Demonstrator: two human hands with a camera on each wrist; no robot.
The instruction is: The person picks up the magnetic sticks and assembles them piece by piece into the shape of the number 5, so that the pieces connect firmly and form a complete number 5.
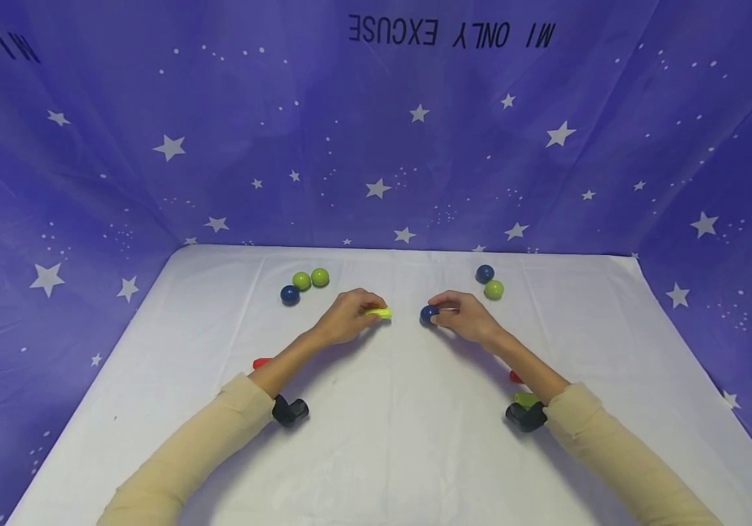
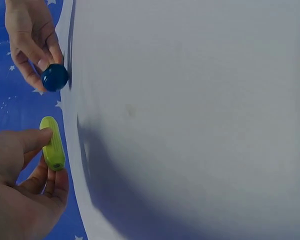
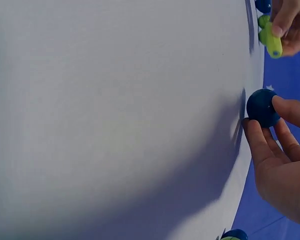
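My left hand (image 1: 347, 315) pinches a short yellow-green rod (image 2: 53, 143) between thumb and fingers; a small dark spot marks the rod's end in the left wrist view. Across a narrow gap, my right hand (image 1: 466, 317) grips a glossy blue ball (image 3: 262, 108) by its thumb and fingertips. Rod and ball are apart, held over the middle of the white table and facing each other. Parts of both are covered by the fingers.
Two green balls (image 1: 320, 277) and a blue ball (image 1: 290, 295) lie back left; another blue ball (image 1: 485, 274) and green ball (image 1: 494, 290) back right. Red pieces (image 1: 261, 363), black curved pieces (image 1: 291, 411) and a green piece (image 1: 526, 399) lie partly under the forearms. A starred curtain (image 1: 376, 146) encloses the table (image 1: 402, 453).
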